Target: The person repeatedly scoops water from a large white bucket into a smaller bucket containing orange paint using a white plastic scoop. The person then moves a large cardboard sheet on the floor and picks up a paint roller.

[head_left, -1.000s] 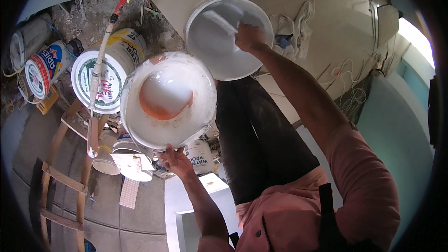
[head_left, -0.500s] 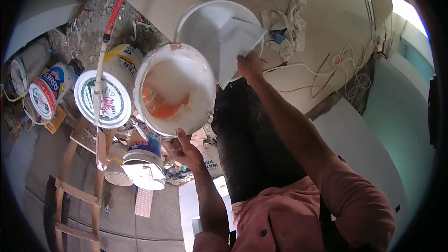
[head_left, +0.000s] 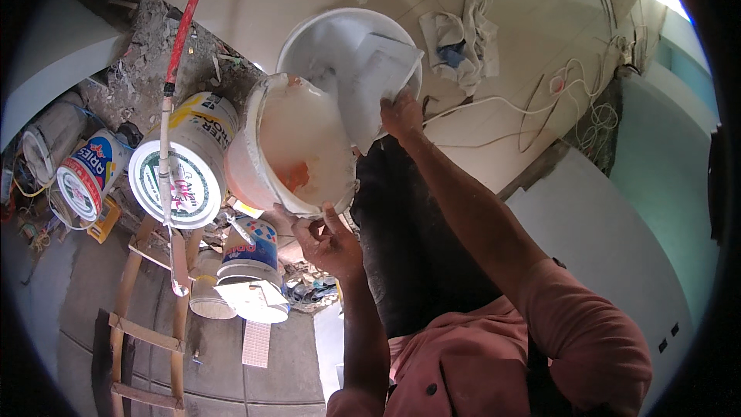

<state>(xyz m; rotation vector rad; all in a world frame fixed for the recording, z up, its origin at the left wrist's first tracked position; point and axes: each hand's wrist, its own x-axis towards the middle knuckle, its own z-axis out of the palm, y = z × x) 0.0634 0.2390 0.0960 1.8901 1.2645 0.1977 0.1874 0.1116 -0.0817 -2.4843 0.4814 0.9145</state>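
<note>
Bucket (head_left: 297, 135) is up off the floor, tipped toward the right; its mouth edge overlaps the white tub (head_left: 305, 50) just beyond it. Inside: whitish coating, orange patch (head_left: 295, 176) low on the wall.

Change: bucket leans over more than half a second ago, and more of its outer wall shows on the left. Less orange is visible inside. For the work in hand, the mouth now sits more squarely toward the tub. No stream visible between the two.

Left hand (head_left: 330, 245): half curled, thumb up at the bucket's lower rim, fingers going behind it. Pinched on there; can't tell how much weight it takes.

Right hand (head_left: 404, 114): closed on the edge of a flat white sheet (head_left: 386, 66), which leans across the tub's right side, as half a second ago. Hands well apart.

Around: lidded bucket (head_left: 197, 185) left of the held one, pole (head_left: 180, 38) crossing in front of it, wooden ladder (head_left: 147, 332) lower left, white cloth (head_left: 475, 38) on the floor right of the tub.
</note>
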